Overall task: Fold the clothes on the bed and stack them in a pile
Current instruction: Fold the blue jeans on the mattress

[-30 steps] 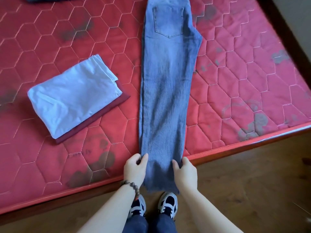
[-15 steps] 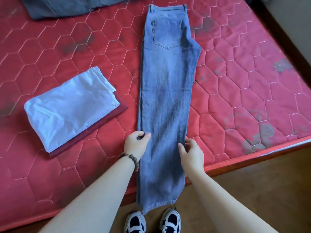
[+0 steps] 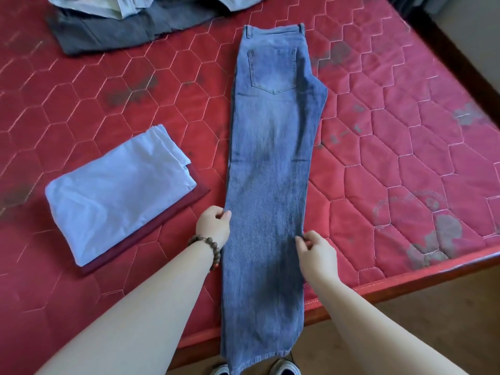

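Observation:
Blue jeans lie lengthwise on the red mattress, folded leg on leg, back pocket up, with the hems hanging over the near edge. My left hand, with a bead bracelet on its wrist, pinches the jeans' left edge about knee height. My right hand pinches the right edge opposite. To the left sits a pile: a folded pale blue garment on top of a folded dark red one.
A dark grey garment and lighter clothes lie unfolded at the far top left. The bed's wooden frame edge runs across the lower right, with wood floor beyond. My shoes show below the hems.
Both hands have moved up the jeans from the hems to about knee height and now grip the side edges. The view has tilted up, showing more clothes at the far side.

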Action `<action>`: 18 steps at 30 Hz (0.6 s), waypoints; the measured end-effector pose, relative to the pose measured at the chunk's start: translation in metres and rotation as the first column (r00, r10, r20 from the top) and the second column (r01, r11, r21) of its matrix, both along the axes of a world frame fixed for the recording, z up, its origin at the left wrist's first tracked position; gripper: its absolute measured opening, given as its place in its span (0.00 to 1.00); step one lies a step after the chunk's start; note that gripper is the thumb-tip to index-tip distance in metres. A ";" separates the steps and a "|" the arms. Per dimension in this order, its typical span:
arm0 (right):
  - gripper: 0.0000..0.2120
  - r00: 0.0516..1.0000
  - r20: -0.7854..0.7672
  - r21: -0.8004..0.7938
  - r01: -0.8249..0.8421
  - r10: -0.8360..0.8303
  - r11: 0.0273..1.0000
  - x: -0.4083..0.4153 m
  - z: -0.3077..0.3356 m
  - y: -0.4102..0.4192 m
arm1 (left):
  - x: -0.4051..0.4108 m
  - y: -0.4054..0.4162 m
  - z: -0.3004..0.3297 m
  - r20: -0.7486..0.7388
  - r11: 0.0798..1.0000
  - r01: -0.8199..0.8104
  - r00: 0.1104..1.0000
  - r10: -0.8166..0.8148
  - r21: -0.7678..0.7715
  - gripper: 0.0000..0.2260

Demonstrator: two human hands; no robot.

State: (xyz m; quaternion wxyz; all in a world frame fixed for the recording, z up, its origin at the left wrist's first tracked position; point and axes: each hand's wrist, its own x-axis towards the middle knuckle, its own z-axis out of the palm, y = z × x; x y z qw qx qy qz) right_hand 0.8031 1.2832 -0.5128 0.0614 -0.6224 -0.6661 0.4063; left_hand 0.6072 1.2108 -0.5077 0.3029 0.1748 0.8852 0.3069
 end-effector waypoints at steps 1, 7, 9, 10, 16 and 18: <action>0.11 1.000 -0.008 -0.007 0.003 -0.003 1.000 0.001 0.000 0.000 | -0.001 0.001 0.001 0.009 0.999 0.030 1.000 -0.030 -0.015 0.12; 0.17 0.999 0.048 -0.013 0.019 -0.019 1.000 0.007 -0.001 -0.002 | 0.004 0.006 0.004 -0.018 1.000 0.016 1.000 -0.016 -0.023 0.20; 0.19 0.999 0.033 -0.003 0.041 -0.041 0.999 0.009 -0.001 -0.003 | 0.011 0.002 0.003 -0.037 0.999 -0.041 0.998 0.042 0.003 0.19; 0.20 0.999 0.011 -0.016 0.047 -0.047 0.999 0.011 -0.001 -0.005 | 0.015 -0.003 0.001 -0.045 0.999 -0.045 0.998 0.045 0.004 0.20; 0.22 0.993 -0.104 -0.202 -0.074 0.053 0.977 0.028 0.007 -0.019 | 0.029 -0.049 -0.007 0.207 0.992 0.112 0.974 -0.097 -0.059 0.12; 0.22 0.990 -0.112 -0.264 -0.110 0.083 0.958 0.035 0.011 -0.031 | 0.036 -0.066 -0.007 0.310 0.979 0.189 0.938 -0.156 -0.079 0.06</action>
